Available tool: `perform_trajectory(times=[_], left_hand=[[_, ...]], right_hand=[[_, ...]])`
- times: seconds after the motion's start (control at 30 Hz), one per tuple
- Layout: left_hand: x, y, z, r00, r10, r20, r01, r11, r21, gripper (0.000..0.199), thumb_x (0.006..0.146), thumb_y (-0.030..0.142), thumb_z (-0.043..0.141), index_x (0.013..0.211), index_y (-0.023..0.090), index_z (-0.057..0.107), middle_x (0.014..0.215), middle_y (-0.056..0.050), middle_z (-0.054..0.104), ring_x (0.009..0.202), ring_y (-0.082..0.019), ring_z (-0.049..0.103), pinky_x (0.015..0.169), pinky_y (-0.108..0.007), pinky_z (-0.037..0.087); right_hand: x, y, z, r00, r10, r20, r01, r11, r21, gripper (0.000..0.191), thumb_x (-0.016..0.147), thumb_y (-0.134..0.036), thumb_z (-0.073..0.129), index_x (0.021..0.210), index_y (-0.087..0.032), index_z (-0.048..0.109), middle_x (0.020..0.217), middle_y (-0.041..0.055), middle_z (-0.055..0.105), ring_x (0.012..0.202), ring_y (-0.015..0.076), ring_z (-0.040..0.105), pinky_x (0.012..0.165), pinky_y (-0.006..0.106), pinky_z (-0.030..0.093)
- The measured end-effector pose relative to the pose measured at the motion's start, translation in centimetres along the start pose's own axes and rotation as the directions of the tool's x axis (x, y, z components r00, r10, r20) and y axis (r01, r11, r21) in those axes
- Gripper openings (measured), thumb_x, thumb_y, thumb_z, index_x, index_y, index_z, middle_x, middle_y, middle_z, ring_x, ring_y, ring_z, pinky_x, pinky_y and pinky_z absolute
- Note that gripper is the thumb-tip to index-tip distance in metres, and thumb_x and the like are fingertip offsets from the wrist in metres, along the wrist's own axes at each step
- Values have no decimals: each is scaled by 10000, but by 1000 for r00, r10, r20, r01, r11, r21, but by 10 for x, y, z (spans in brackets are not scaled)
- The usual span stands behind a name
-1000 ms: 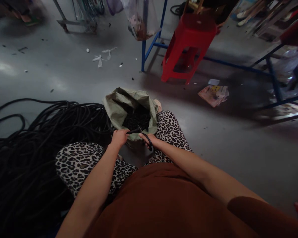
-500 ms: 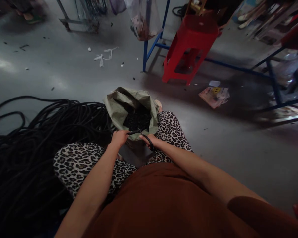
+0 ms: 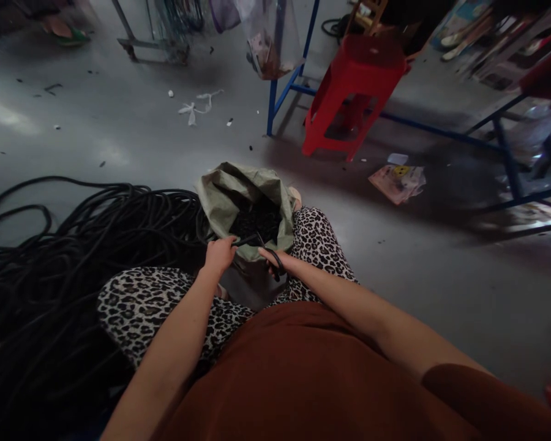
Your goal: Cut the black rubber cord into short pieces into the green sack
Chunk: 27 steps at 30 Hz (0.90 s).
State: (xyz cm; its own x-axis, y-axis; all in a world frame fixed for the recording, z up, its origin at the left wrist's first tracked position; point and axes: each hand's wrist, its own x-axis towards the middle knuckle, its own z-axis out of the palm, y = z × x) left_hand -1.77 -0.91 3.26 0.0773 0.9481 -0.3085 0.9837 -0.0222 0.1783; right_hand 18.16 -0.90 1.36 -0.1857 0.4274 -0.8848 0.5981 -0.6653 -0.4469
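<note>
My left hand (image 3: 220,254) is closed round a black rubber cord (image 3: 247,241), whose short free end points right over the near rim of a green woven sack (image 3: 217,205). In my right hand (image 3: 275,260) is a pair of scissors (image 3: 275,258) with black handles; its blades reach up beside the cord's end. Whether the blades touch the cord is too small to tell. Dark cut pieces (image 3: 261,220) lie inside the sack, which stands open between my legs.
A large heap of black cord (image 3: 87,245) spreads over the floor at the left. Ahead stand a red plastic stool (image 3: 367,67) and a blue metal frame (image 3: 272,104) with a plastic bag (image 3: 269,52) hanging from it. Printed plastic packaging (image 3: 397,182) lies on the floor.
The scissors' blades appear more apart and tilted more upright than before. The view has shifted slightly; my left hand still grips the cord.
</note>
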Motion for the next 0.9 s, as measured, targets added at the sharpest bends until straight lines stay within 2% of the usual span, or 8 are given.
perform_trajectory(times=[0.17, 0.33, 0.63, 0.9], left_hand=[[2, 7, -1, 1000, -4, -24, 3, 1000, -23, 317, 820, 304, 490, 1119, 203, 514, 1032, -75, 656, 1001, -217, 576, 858, -326, 361], [3, 11, 0, 999, 28, -36, -29, 999, -35, 286, 816, 302, 496, 1084, 206, 532, 1006, -73, 663, 965, -224, 589, 840, -340, 359], [4, 11, 2, 995, 94, -22, -95, 995, -37, 282, 815, 298, 483, 1074, 243, 579, 1040, -50, 666, 977, -217, 584, 853, -341, 342], [5, 11, 4, 991, 130, -22, -130, 991, -15, 291, 811, 299, 483, 1066, 242, 610, 1038, -54, 670, 969, -222, 590, 842, -343, 359]], right_hand=[[-6, -2, -1, 996, -82, 32, 79, 993, 87, 512, 848, -610, 380, 761, -119, 492, 487, 23, 539, 354, 110, 510, 308, 168, 354], [-6, 0, 0, 995, -94, 19, 91, 989, 120, 457, 852, -567, 427, 741, -128, 486, 478, 23, 532, 353, 115, 511, 313, 176, 366], [0, 6, -1, 987, -154, 37, 150, 985, 80, 487, 832, -597, 435, 783, -120, 521, 491, 34, 557, 377, 132, 537, 348, 194, 403], [5, 8, 0, 988, -148, 40, 146, 988, 56, 529, 826, -625, 407, 793, -114, 538, 491, 43, 564, 365, 138, 535, 338, 202, 403]])
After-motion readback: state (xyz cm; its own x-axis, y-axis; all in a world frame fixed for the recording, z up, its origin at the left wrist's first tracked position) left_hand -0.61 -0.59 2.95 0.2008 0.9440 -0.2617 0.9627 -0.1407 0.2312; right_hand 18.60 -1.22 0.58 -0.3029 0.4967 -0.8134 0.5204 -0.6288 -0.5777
